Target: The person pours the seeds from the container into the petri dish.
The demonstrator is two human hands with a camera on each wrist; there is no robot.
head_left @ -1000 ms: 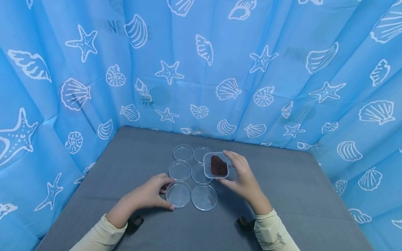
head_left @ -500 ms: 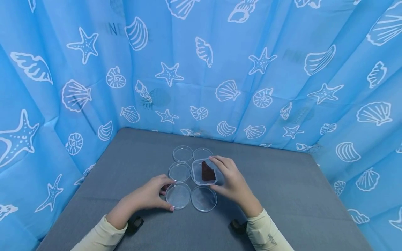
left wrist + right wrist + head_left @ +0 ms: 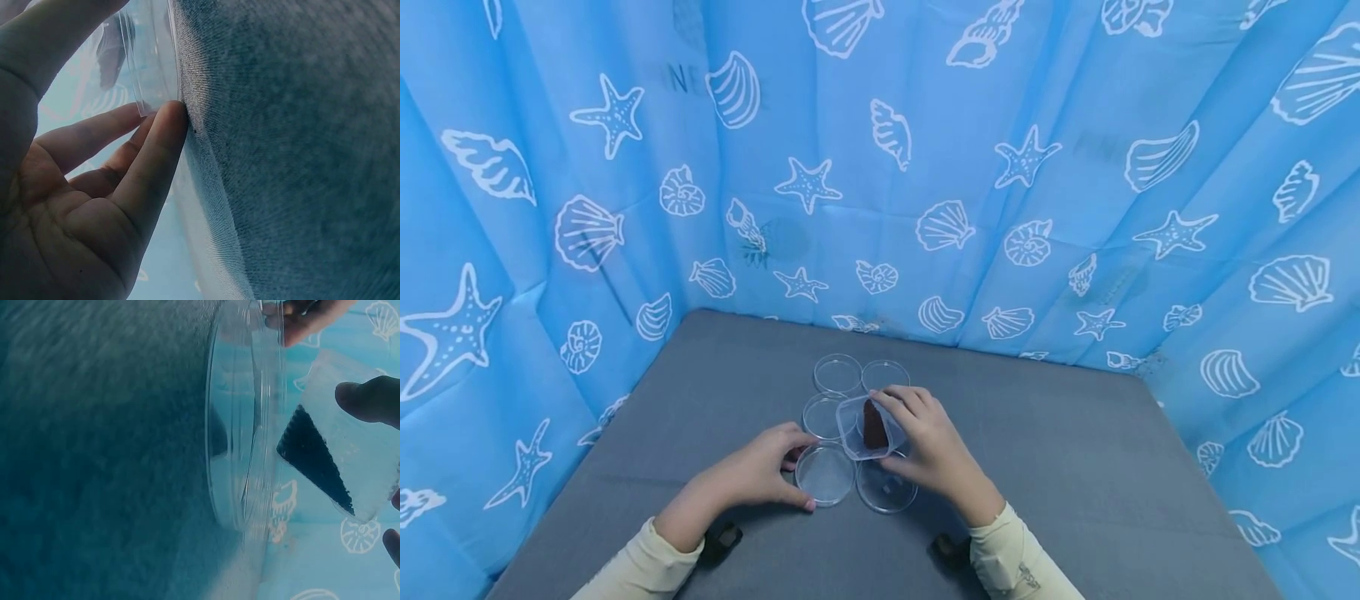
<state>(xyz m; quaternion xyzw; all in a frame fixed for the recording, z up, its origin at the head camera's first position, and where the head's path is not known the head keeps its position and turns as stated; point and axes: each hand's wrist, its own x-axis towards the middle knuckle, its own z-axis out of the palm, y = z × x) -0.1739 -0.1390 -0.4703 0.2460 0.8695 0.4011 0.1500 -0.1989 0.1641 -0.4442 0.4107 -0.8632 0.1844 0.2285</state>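
My right hand (image 3: 934, 446) grips a square clear plastic container (image 3: 847, 429) by its sides, tilted to the left. Dark brown granules (image 3: 873, 427) are heaped inside; in the right wrist view those granules (image 3: 312, 456) lie along the container's lower side. The container hovers above the dishes, partly covering them. My left hand (image 3: 756, 471) holds the near-left petri dish (image 3: 825, 475) at its left edge, between thumb and fingers. The left wrist view shows fingertips against the rim of that dish (image 3: 153, 62). No granules are seen in this dish.
Several clear petri dishes stand in two columns on the grey cloth-covered table (image 3: 1060, 467): near-right dish (image 3: 887, 492), middle-left dish (image 3: 818, 417), far-left dish (image 3: 837, 373) and far-right dish (image 3: 886, 375). A blue shell-print curtain (image 3: 880, 167) surrounds the table.
My right hand has moved left and nearer with the container, which is now more steeply tilted. The granules have shifted into a narrower heap. The left hand has stayed at the near-left dish.
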